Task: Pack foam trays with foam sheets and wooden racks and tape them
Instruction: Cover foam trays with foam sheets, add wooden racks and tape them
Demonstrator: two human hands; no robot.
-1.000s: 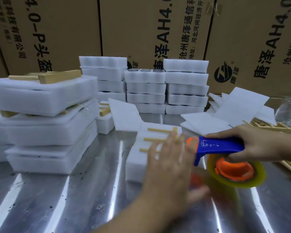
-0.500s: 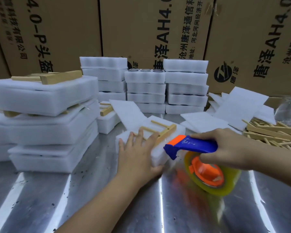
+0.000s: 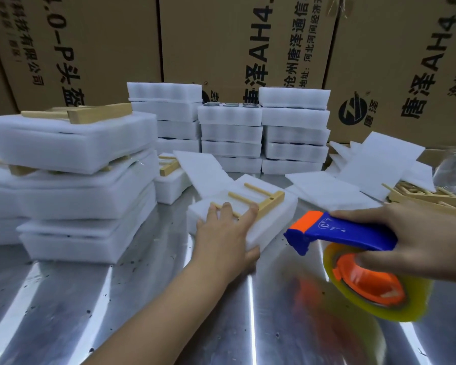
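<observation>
Cardboard cartons (image 3: 111, 48) line the far wall behind the work area. The steel counter (image 3: 63, 299) carries all the stock.

Done, as judged: at near left a stack of packed trays (image 3: 71, 196) stands several high. Each has a wooden rack showing at its top or between layers. A glint on one edge suggests tape, though I cannot confirm that every tray is taped.

Outstanding, as judged: three far stacks of foam trays (image 3: 295, 133) stand against the cartons. The middle one shows open round pockets on top, with no sheet or rack. Loose foam sheets (image 3: 379, 167) lie spread at far right, with a pile of spare wooden racks (image 3: 427, 198) just beside them. A small tray (image 3: 171, 185) near the left stack holds a rack, and a sheet leans against it.

In hand: one foam tray (image 3: 279, 214) lies at centre counter with a wooden rack (image 3: 263, 201) resting on its covered top. No tape is visible on it, so taping appears to be the step due.

The tape dispenser (image 3: 348, 233) hangs just right of that tray, blade end towards it and apart from it.

The left hand (image 3: 227, 233) lies flat on the tray top, fingers spread, touching the rack's dowels, thumb against the near side. The right hand (image 3: 419, 238) grips the dispenser's blue handle, its fingers curled under it against the roll.

A good share of the work remains.
</observation>
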